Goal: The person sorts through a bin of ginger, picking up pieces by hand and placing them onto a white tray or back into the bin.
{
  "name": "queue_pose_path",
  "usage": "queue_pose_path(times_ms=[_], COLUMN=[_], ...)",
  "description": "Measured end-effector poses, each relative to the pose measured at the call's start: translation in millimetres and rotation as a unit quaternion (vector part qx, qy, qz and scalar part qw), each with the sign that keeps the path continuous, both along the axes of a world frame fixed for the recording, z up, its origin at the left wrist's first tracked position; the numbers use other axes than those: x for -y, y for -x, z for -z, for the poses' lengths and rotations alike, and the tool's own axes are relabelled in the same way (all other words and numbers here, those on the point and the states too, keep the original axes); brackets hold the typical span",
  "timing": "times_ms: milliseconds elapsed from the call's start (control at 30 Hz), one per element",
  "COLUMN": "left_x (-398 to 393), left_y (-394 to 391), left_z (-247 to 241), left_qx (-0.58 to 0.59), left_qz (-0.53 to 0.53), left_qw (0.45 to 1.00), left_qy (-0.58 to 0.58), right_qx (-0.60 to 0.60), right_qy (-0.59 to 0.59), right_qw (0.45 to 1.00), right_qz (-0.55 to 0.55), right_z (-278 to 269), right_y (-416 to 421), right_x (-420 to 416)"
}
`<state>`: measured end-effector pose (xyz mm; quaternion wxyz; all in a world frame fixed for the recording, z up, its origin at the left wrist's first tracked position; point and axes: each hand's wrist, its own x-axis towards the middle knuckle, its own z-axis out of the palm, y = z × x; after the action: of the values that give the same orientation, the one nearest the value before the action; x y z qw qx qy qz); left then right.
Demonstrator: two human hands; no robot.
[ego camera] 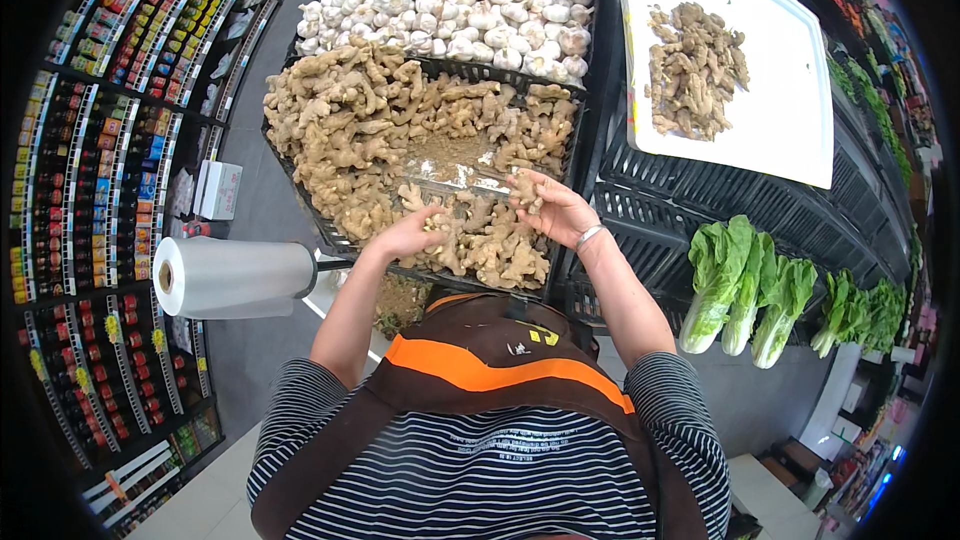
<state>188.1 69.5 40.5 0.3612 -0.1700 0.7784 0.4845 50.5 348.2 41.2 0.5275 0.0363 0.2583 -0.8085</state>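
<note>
A black plastic crate of ginger roots [337, 112] lies before me, heaped highest at its left; bits of soil and white patches show on its floor near the middle. My right hand [559, 206], with a band on the wrist, holds a piece of ginger [526, 190] between thumb and fingers above the crate's right part. My left hand [412, 234] is at the near part of the crate, its fingers on a ginger root [446, 229]; how firmly it grips cannot be told. More ginger roots [502, 244] lie between and below the two hands.
Garlic bulbs [450, 7] fill a crate beyond the ginger. A white tray [780, 90] at the upper right bears a pile of ginger [697, 71]. Leafy greens [720, 281] lie at the right on black crates. A plastic bag roll [236, 277] stands out at the left, near stocked shelves [97, 187].
</note>
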Motion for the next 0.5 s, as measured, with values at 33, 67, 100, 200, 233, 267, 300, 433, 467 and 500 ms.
queue_pose_path(times_ms=[33, 67, 100, 200, 233, 267, 300, 433, 467, 500], left_x=[-7.1, -14.2, -19.8, -34.0, -36.3, -36.9, -37.5, -38.3, -38.6, -36.4], left_y=[2.2, 2.1, -0.1, 1.3, 0.7, -1.1, -0.3, -0.6, 0.0, -3.8], left_z=[1.7, 4.6, 6.9, 6.2, 5.2, 8.4, 6.9, -9.8, -12.6, -8.9], left_qx=[-0.011, -0.023, -0.033, -0.053, -0.057, -0.076, -0.074, -0.071, -0.072, -0.087], left_qz=[0.024, 0.047, 0.065, 0.092, 0.095, 0.099, 0.096, 0.066, 0.058, 0.021], left_qw=[0.998, 0.993, 0.985, 0.968, 0.965, 0.960, 0.961, 0.962, 0.961, 0.959], left_qy=[0.051, 0.102, 0.154, 0.227, 0.239, 0.252, 0.249, 0.254, 0.259, 0.268], right_qx=[-0.007, -0.015, -0.021, 0.011, 0.040, -0.062, -0.132, -0.052, -0.012, -0.014], right_qy=[-0.004, -0.011, -0.032, 0.077, 0.117, 0.109, 0.090, 0.034, 0.128, 0.105], right_qw=[1.000, 0.999, 0.996, 0.976, 0.948, 0.936, 0.911, 0.892, 0.918, 0.925], right_qz=[0.017, 0.044, 0.075, 0.202, 0.292, 0.330, 0.380, 0.448, 0.376, 0.365], right_z=[-4.6, -10.4, -38.2, -96.8, -116.6, -126.3, -124.3, -122.5, -104.4, -98.0], right_y=[0.2, 2.1, 4.7, 44.9, 61.2, 78.7, 102.9, 119.7, 114.2, 92.5], right_x=[-1.2, -3.4, -0.1, -12.6, -17.7, -31.7, -52.3, -58.9, -61.3, -41.7])
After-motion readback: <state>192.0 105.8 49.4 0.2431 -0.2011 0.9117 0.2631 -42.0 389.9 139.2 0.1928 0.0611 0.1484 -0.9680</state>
